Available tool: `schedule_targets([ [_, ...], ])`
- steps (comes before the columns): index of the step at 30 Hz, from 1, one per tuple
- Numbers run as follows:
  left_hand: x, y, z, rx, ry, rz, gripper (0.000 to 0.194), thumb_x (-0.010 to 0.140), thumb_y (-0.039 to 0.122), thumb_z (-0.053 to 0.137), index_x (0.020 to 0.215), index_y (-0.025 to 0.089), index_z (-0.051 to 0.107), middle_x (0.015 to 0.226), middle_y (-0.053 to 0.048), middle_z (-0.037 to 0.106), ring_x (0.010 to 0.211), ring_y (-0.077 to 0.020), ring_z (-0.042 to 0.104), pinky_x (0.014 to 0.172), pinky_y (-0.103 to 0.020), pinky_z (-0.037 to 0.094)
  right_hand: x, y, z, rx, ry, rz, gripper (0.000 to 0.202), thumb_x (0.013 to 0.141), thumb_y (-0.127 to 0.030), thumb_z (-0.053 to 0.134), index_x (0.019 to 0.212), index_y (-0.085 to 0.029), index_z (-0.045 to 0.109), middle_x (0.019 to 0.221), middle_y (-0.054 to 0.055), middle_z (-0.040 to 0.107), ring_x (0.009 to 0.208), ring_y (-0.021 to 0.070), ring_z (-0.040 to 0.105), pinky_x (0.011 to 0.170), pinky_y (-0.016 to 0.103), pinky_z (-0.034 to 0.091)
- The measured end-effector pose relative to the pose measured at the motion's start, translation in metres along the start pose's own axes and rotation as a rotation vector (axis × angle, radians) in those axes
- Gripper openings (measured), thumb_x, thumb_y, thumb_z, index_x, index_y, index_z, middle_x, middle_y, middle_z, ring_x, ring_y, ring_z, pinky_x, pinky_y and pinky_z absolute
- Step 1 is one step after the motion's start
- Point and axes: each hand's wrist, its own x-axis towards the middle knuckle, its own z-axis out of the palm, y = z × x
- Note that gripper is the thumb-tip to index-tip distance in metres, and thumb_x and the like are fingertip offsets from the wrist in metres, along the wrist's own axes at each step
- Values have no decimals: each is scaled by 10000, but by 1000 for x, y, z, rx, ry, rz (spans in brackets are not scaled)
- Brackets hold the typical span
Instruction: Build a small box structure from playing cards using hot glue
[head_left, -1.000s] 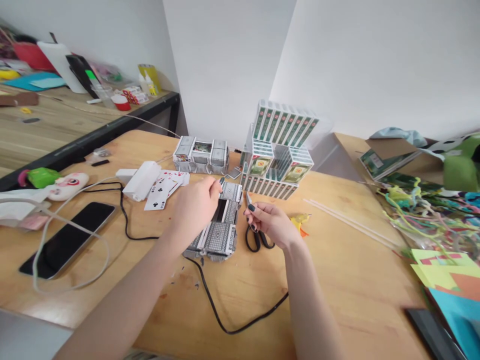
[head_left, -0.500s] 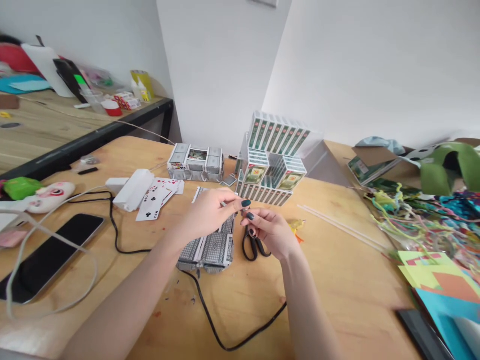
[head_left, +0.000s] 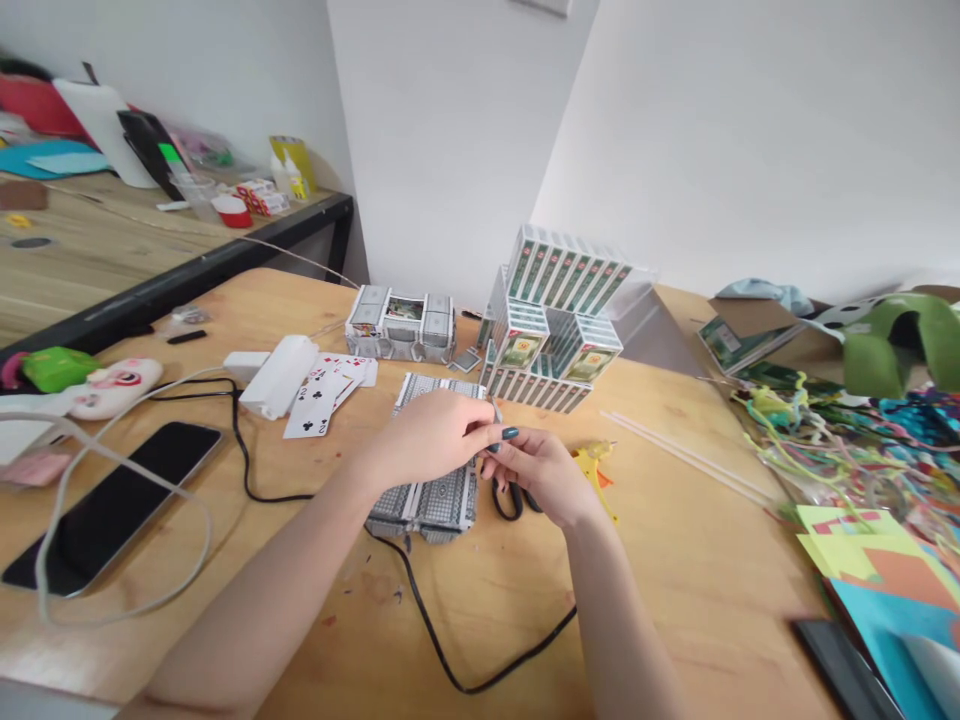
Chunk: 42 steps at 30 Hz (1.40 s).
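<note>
My left hand (head_left: 439, 435) and my right hand (head_left: 544, 475) meet fingertip to fingertip above the table, both pinched closed. Something small and greyish shows at the fingertips, too small and too covered to name. Under my left hand lies a flat block built from grey-patterned playing cards (head_left: 439, 505), partly hidden by that hand. The dark handles of a pair of scissors (head_left: 508, 503) show just below my right hand, which hides the rest of them. To the right of that hand lies a yellow glue gun (head_left: 592, 462).
Behind the hands stand stacked card boxes (head_left: 570, 265) and another playing-card block (head_left: 401, 325). Loose playing cards (head_left: 311, 405), a white power adapter (head_left: 281, 375) and a phone (head_left: 112, 505) lie left. A black cable (head_left: 431, 625) loops in front. White sticks (head_left: 675, 450) and craft materials (head_left: 847, 440) lie right.
The view has shifted slightly, so the table things appear a little farther right. My left hand has turned, its fingers now more curled over the small thing. More of the glue gun shows.
</note>
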Motion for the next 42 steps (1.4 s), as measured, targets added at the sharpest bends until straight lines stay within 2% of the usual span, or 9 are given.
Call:
schedule_targets([
  [3, 2, -3, -1, -133, -22, 1, 329, 845, 298, 417, 548, 170, 478, 523, 32, 483, 490, -87, 403, 475, -241, 245, 0, 1, -2, 105, -35, 10, 256, 682, -399, 748, 739, -162, 670, 669, 28, 684, 518, 89, 530, 534, 226, 427],
  [6, 3, -9, -3, -221, 16, -43, 306, 845, 303, 408, 576, 174, 475, 515, 39, 481, 489, -86, 428, 473, -225, 277, 0, -1, -3, 203, -38, 15, 232, 692, -352, 753, 814, -165, 694, 687, 24, 679, 538, 79, 528, 543, 212, 425],
  [10, 2, -18, -10, -321, 80, -109, 258, 845, 320, 429, 664, 177, 544, 582, 26, 585, 555, -103, 530, 549, -223, 374, -2, -5, -1, 264, -40, 39, 235, 707, -339, 743, 858, -163, 707, 744, 33, 688, 554, 69, 537, 556, 200, 431],
  [14, 0, -19, -13, -362, 113, -91, 202, 815, 302, 482, 735, 173, 616, 681, 5, 643, 644, -117, 576, 611, -229, 411, -2, -5, 3, 238, -22, 28, 242, 714, -359, 736, 838, -154, 707, 734, 38, 687, 561, 71, 545, 563, 197, 433],
  [18, -1, -12, -11, -248, 59, -76, 243, 832, 312, 451, 689, 178, 595, 590, 26, 564, 541, -99, 488, 497, -223, 321, -2, -4, 7, 173, 7, 2, 248, 714, -393, 728, 781, -156, 696, 679, 31, 670, 554, 91, 548, 560, 216, 439],
  [21, -2, -5, -10, -181, 19, -42, 257, 850, 297, 420, 654, 181, 540, 543, 42, 496, 494, -86, 411, 474, -229, 270, -2, -4, 8, 149, 6, 0, 258, 714, -408, 726, 774, -160, 690, 657, 23, 658, 544, 89, 543, 551, 213, 432],
  [29, -7, -4, -13, -98, -11, 78, 230, 844, 271, 426, 650, 182, 512, 604, 28, 527, 551, -96, 429, 515, -245, 285, -3, -2, 6, 111, -15, 13, 261, 696, -404, 742, 742, -162, 655, 663, 17, 657, 540, 87, 535, 544, 220, 420],
  [35, -6, -9, -15, -166, -78, 120, 256, 850, 276, 429, 634, 174, 520, 590, 37, 516, 547, -81, 429, 513, -225, 297, -6, -5, 7, 141, -59, 34, 236, 699, -374, 748, 755, -163, 658, 650, 11, 659, 536, 80, 542, 552, 209, 430],
  [42, -3, -11, -20, -292, -132, 81, 263, 834, 329, 459, 666, 170, 585, 621, 19, 582, 552, -86, 478, 507, -215, 324, -9, -9, 5, 84, -32, 36, 252, 688, -387, 749, 800, -172, 680, 666, 14, 661, 542, 86, 539, 544, 214, 433],
])
